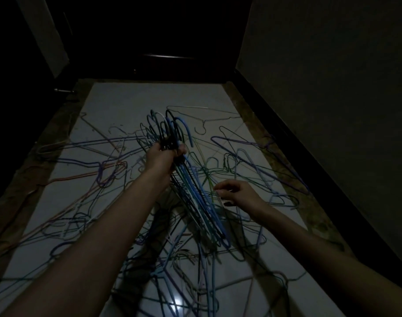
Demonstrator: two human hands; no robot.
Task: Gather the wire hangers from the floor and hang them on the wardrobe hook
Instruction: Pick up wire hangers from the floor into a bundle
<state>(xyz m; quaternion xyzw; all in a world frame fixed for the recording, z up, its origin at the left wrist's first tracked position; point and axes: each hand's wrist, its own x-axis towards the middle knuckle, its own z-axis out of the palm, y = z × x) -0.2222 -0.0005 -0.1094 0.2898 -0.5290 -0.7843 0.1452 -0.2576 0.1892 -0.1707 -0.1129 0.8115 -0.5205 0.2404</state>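
My left hand [163, 157] grips a thick bunch of wire hangers [195, 193] by the necks, hooks pointing up and away, bodies hanging down toward me. The bunch is blue, black, white and green. My right hand [237, 193] hovers just right of the bunch, fingers curled, pinching a thin greenish wire hanger [210, 183] that rises from the floor pile. Many loose hangers [252, 156] of purple, blue, orange and grey lie tangled across the pale tiled floor [131, 104]. No wardrobe hook is visible in the dim room.
A dark door or wardrobe front [154, 42] closes off the far end. A dark wall with a black skirting [309, 145] runs along the right. A brown patterned border [24, 179] edges the floor on the left.
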